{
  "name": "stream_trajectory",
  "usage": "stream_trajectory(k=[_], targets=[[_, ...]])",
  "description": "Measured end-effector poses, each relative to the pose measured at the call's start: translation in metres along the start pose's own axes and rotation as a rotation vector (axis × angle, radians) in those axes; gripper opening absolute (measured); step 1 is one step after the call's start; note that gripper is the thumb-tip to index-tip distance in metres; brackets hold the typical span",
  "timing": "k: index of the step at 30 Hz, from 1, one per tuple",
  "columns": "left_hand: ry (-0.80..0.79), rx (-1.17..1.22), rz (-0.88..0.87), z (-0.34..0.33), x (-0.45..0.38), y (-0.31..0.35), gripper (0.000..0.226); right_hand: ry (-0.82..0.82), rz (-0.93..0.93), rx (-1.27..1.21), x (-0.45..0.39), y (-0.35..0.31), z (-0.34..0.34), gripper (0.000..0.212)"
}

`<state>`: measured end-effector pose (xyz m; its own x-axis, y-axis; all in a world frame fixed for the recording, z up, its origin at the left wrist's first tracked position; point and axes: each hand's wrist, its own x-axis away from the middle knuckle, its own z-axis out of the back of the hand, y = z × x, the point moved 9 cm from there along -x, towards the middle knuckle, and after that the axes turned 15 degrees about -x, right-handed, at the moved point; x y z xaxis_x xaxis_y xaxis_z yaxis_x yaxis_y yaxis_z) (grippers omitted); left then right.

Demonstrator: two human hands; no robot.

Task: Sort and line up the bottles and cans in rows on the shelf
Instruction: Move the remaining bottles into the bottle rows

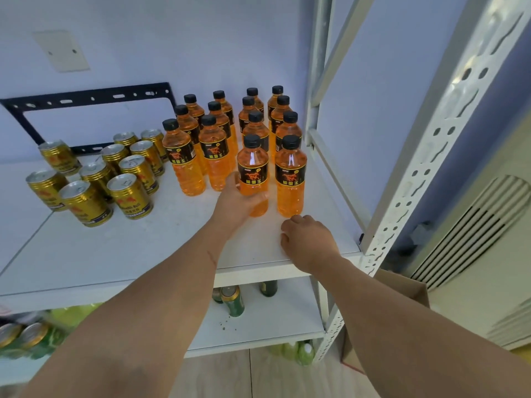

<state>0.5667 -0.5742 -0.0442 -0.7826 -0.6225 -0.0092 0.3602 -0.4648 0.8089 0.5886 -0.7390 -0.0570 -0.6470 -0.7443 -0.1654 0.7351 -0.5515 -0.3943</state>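
Several orange drink bottles with black caps stand in rows at the right of the white shelf (pixel 143 248). My left hand (pixel 235 202) grips the lower part of the front bottle (pixel 253 170) of the third row. Beside it stands the front bottle of the rightmost row (pixel 290 179). My right hand (pixel 309 239) rests on the shelf just in front of that bottle, fingers loosely curled, holding nothing. Several gold cans (pixel 129 193) stand grouped at the left of the shelf.
A white slotted upright (pixel 416 173) frames the shelf's right side. A black metal bracket (pixel 86 99) leans on the wall behind the cans. Green cans (pixel 232 300) and bottles sit on lower shelves. A cardboard box (pixel 402 285) stands at the right.
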Motion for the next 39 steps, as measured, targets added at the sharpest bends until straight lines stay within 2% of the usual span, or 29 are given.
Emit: stream_trajectory(k=[3,6,8,11,18,25,28,36,39], targets=[[0.115,-0.339,0.030,0.030,0.027,-0.014,0.060,-0.027,0.078,0.038,-0.003,-0.027,-0.005,0.026],[0.337,-0.873,-0.195,0.076,0.064,-0.027,0.032,-0.091,0.191,0.104,-0.004,-0.069,-0.023,0.024],[0.364,-1.177,-0.402,0.096,0.086,-0.046,0.036,-0.135,0.272,0.150,-0.004,-0.106,-0.037,0.024],[0.363,-1.401,-0.527,0.138,0.109,-0.083,0.038,-0.178,0.377,0.173,-0.006,-0.168,-0.056,0.026],[0.466,-1.448,-0.454,0.274,0.154,-0.138,0.034,-0.148,0.544,0.179,-0.024,-0.323,-0.101,0.028],[0.518,-1.451,-0.342,0.411,0.181,-0.210,0.031,-0.102,0.569,0.158,-0.053,-0.460,-0.143,0.024],[0.527,-1.450,-0.275,0.462,0.182,-0.236,0.018,-0.103,0.563,0.141,-0.069,-0.509,-0.162,0.023],[0.580,-1.398,-0.152,0.567,0.146,-0.317,0.012,-0.116,0.598,0.101,-0.155,-0.612,-0.223,0.025],[0.589,-1.391,-0.068,0.609,0.113,-0.359,0.023,-0.118,0.600,0.036,-0.202,-0.648,-0.249,0.027]])
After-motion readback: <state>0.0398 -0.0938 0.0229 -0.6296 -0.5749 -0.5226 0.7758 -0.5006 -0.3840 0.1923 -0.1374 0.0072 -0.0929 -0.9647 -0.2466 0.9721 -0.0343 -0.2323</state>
